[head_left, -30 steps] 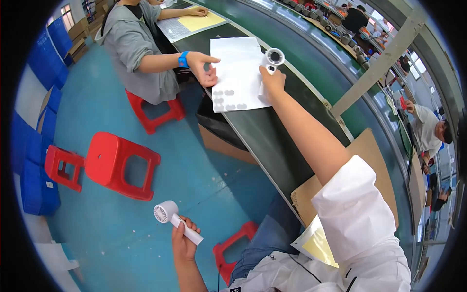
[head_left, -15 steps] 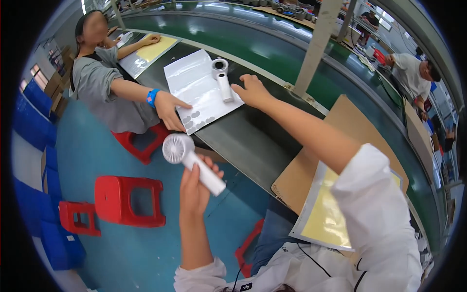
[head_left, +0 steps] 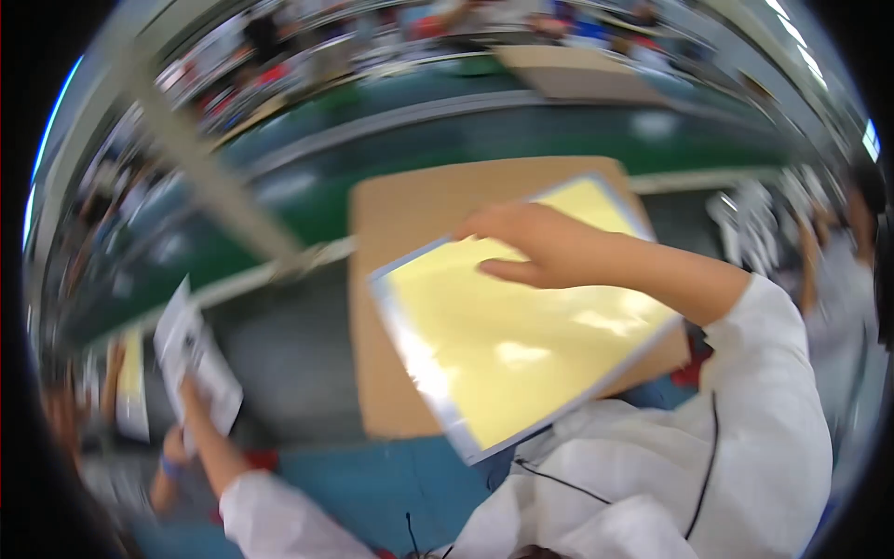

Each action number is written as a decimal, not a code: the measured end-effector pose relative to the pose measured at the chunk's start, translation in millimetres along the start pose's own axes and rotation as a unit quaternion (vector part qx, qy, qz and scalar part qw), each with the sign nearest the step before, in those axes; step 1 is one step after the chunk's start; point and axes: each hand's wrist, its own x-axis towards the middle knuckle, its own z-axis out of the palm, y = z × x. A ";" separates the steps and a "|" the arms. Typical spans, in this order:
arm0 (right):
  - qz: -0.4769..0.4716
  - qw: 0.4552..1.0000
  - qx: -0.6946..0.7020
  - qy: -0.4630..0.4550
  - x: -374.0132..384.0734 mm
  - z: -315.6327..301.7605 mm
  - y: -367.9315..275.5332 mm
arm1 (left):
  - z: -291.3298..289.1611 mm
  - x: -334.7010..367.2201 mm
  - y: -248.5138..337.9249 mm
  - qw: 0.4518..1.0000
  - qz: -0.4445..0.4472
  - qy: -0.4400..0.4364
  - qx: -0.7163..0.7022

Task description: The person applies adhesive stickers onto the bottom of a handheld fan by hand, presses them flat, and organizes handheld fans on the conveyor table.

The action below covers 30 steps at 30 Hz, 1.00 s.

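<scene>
My right hand [head_left: 531,244] hovers over or lightly touches a yellow sheet [head_left: 521,326] with a silvery border. Its thumb and fingers are apart, and nothing is seen between them. The sheet lies on a brown cardboard panel [head_left: 391,391] on the bench. My left arm reaches far out to the left, and my left hand [head_left: 193,399] is at a white sheet [head_left: 219,382] with dark marks. Motion blur smears its fingers, so whether they hold the sheet, a handheld fan or nothing is unclear.
At the left, a co-worker's wrist with a blue band [head_left: 174,456] is close to my left hand. Another yellow sheet [head_left: 133,387] lies beyond it. A pale post [head_left: 200,168] rises behind the bench by the green conveyor [head_left: 317,186]. White parts [head_left: 745,224] and another person are at the right.
The view has swung right. My right hand has left the area by the white sheet and is now over the yellow sheet. My left hand has gone out to the white sheet; its fan is no longer discernible.
</scene>
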 end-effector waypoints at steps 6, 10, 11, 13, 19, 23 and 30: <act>0.193 0.960 0.089 0.182 -153.7 -19.8 40.0 | 12.5 112.1 90.0 0.995 0.031 0.090 -0.001; 0.318 0.864 -0.031 0.388 -268.9 -13.4 93.9 | -42.1 129.3 85.2 0.984 -0.035 0.156 0.074; 0.371 0.821 -0.070 0.428 -299.3 -12.8 107.8 | -55.6 128.3 83.5 0.979 -0.057 0.172 0.094; 0.433 0.743 -0.152 0.487 -357.4 -14.4 140.9 | -87.5 118.4 82.5 0.964 -0.106 0.204 0.137; 0.576 0.567 -0.326 0.491 -489.3 -38.9 202.2 | -160.8 150.9 220.9 0.929 -0.117 0.296 0.187; 0.597 0.672 -0.310 0.311 -537.9 -50.5 234.3 | -169.6 222.9 342.0 0.956 -0.023 0.228 -0.184; 0.592 0.742 -0.236 0.210 -565.5 -79.6 250.0 | -104.2 296.6 741.5 0.851 -0.029 -0.212 -0.479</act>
